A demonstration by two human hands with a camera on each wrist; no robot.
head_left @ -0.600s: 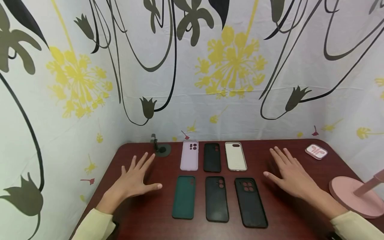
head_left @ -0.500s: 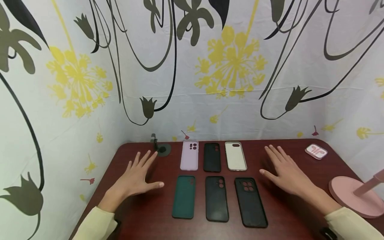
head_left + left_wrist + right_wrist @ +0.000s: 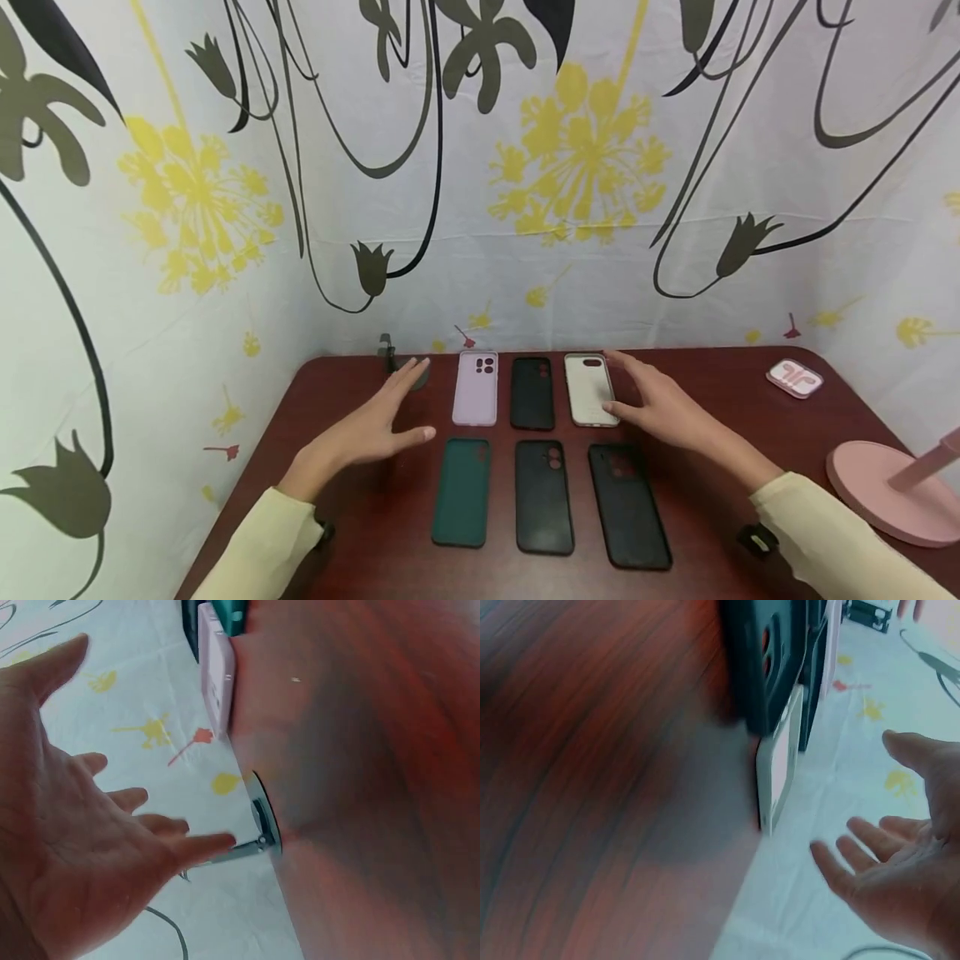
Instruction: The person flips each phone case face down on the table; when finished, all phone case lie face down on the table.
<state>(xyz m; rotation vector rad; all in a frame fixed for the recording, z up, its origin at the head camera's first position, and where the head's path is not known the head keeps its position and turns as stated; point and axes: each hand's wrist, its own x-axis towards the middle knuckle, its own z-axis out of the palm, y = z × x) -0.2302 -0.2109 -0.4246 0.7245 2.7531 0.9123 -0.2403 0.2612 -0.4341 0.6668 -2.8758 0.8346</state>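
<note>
Several phone cases lie in two rows on the dark red table (image 3: 360, 550). In the far row are a lilac case (image 3: 474, 392), a black case (image 3: 532, 396) and a white case (image 3: 588, 393). Nearer are a green case (image 3: 461, 500), a black case (image 3: 543, 510) and a larger black case (image 3: 633, 521). My right hand (image 3: 663, 408) hovers at the white case's right edge, thumb and fingers spread; in the right wrist view a gap shows between them. My left hand (image 3: 360, 433), fingers extended and holding nothing, is above the table left of the lilac and green cases.
A dark round base with an upright clip (image 3: 266, 817) stands at the back left, beyond my left hand. At the right are a small white-and-pink box (image 3: 795, 377) and a pink round stand base (image 3: 862, 496). Patterned cloth (image 3: 480, 275) hangs behind the table.
My right hand has moved left, from beside the rows to the white case. My left hand has shifted right and turned more side-on. The cases lie where they were.
</note>
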